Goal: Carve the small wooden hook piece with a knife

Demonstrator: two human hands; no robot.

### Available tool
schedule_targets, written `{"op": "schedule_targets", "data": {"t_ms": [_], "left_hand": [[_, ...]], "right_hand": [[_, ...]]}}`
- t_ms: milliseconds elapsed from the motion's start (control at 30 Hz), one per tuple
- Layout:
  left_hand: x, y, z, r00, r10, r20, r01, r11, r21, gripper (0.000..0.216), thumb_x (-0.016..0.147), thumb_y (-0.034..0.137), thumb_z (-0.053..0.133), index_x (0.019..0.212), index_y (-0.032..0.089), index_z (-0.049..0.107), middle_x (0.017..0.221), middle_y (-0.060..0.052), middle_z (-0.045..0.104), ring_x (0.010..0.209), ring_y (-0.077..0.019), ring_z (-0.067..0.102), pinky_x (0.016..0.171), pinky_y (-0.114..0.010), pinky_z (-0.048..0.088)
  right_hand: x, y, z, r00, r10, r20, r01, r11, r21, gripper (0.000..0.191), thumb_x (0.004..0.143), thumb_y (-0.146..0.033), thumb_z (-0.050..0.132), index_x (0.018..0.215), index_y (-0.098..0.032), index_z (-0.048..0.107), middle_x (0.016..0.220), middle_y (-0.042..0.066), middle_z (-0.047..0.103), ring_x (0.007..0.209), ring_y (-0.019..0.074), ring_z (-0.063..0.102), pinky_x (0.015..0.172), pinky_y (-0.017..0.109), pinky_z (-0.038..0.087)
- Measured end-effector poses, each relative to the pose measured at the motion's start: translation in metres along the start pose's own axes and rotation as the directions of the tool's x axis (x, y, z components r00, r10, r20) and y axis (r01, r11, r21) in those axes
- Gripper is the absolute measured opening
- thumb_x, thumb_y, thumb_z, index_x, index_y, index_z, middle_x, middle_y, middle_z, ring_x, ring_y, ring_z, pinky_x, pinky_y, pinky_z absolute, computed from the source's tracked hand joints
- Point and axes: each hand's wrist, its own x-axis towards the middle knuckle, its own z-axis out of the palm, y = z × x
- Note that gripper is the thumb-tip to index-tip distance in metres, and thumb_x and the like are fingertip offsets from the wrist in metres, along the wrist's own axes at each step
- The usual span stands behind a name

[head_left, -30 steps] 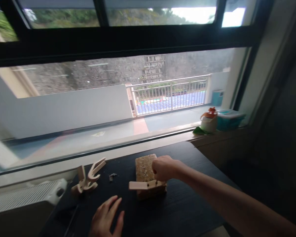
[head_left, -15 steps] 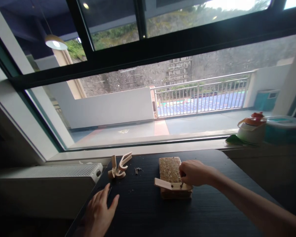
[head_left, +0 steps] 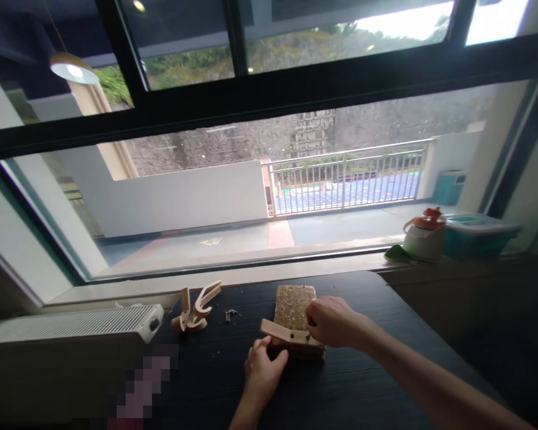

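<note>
My right hand [head_left: 334,321] is closed over the right part of an angled, pale wooden piece [head_left: 280,331]. Its fingers pinch a small dark screw [head_left: 308,338] standing in the wood. A second dark spot, a screw head or hole, shows left of it. The wooden piece lies across the front edge of a rough, straw-coloured block [head_left: 293,301], its left end sticking out past the side. At the block's left front corner is my left hand [head_left: 262,367], thumb and index finger apart, fingertips just under that overhanging end. Whether they press on the wood I cannot tell.
Several curved wooden pieces [head_left: 197,310] lie at the dark table's [head_left: 354,382] far left, beside small metal screws [head_left: 228,315]. A radiator [head_left: 80,322] stands left. On the windowsill at right are a white jug [head_left: 424,239] with a red-orange top and a teal box [head_left: 479,236].
My left hand has moved right, from above the table to the block's front left corner. My right hand stays on the screw. The view has turned slightly right.
</note>
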Motion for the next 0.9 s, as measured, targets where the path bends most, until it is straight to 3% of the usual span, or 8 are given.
{"op": "schedule_targets", "data": {"t_ms": [167,300,400,500,667,767,900], "left_hand": [[0.009,0.012,0.005,0.997,-0.003,0.080,0.022,0.970,-0.243,0.025,0.060,0.021,0.063,0.084,0.015,0.066,0.094,-0.010,0.071,0.099,-0.0284,0.062,0.090,-0.034,0.043],[0.011,0.025,0.017,0.992,0.003,0.129,0.056,0.893,-0.447,0.034,0.065,0.017,0.061,0.099,0.018,0.058,0.093,-0.008,0.071,0.091,-0.0242,0.066,0.081,-0.035,0.050],[0.016,0.036,0.030,0.990,0.007,0.140,0.071,0.837,-0.543,0.040,0.071,0.024,0.061,0.108,0.019,0.047,0.094,-0.011,0.070,0.081,-0.0238,0.068,0.067,-0.038,0.054],[0.027,0.049,0.038,0.997,0.057,0.050,-0.017,0.814,-0.581,0.039,0.072,0.028,0.061,0.105,0.021,0.043,0.092,-0.009,0.065,0.078,-0.0224,0.067,0.063,-0.037,0.054],[0.048,0.057,0.026,0.954,0.251,-0.162,-0.299,0.783,-0.545,0.039,0.065,0.030,0.067,0.098,0.023,0.049,0.095,-0.001,0.058,0.088,-0.0185,0.060,0.081,-0.033,0.049],[0.062,0.047,0.015,0.934,0.303,-0.187,-0.356,0.780,-0.515,0.042,0.062,0.031,0.069,0.099,0.023,0.051,0.097,-0.003,0.059,0.089,-0.0207,0.060,0.078,-0.034,0.050],[0.082,0.029,0.013,0.936,0.320,-0.145,-0.348,0.784,-0.514,0.064,0.065,0.033,0.068,0.122,0.023,0.041,0.102,-0.006,0.062,0.095,-0.0233,0.062,0.076,-0.035,0.052]], "right_hand": [[-0.006,0.006,-0.002,0.998,0.044,-0.039,-0.044,0.999,0.010,0.023,0.068,-0.015,0.051,0.076,-0.015,0.074,0.078,0.015,0.070,0.075,0.0244,0.066,0.061,0.027,0.043],[-0.010,0.020,0.000,0.994,0.077,-0.084,-0.072,0.996,0.057,0.023,0.068,-0.017,0.052,0.075,-0.017,0.074,0.077,0.014,0.071,0.074,0.0239,0.066,0.059,0.027,0.041],[-0.014,0.031,0.005,0.987,0.102,-0.121,-0.089,0.990,0.108,0.021,0.067,-0.021,0.053,0.072,-0.019,0.073,0.072,0.011,0.071,0.071,0.0226,0.066,0.055,0.026,0.038],[-0.016,0.037,0.013,0.976,0.134,-0.171,-0.107,0.982,0.157,0.020,0.070,-0.026,0.053,0.070,-0.020,0.072,0.071,0.008,0.070,0.069,0.0211,0.065,0.054,0.025,0.035],[-0.007,0.037,0.044,0.946,0.180,-0.271,-0.114,0.964,0.241,0.026,0.081,-0.033,0.046,0.087,-0.023,0.070,0.083,0.004,0.072,0.078,0.0193,0.066,0.060,0.025,0.036],[0.005,0.037,0.072,0.924,0.209,-0.320,-0.058,0.905,0.422,0.023,0.081,-0.029,0.049,0.089,-0.025,0.070,0.084,0.001,0.072,0.080,0.0170,0.066,0.062,0.023,0.038],[0.016,0.039,0.099,0.893,0.265,-0.363,-0.004,0.813,0.582,0.023,0.080,-0.028,0.051,0.093,-0.024,0.070,0.088,0.001,0.072,0.079,0.0158,0.065,0.067,0.022,0.040]]}}
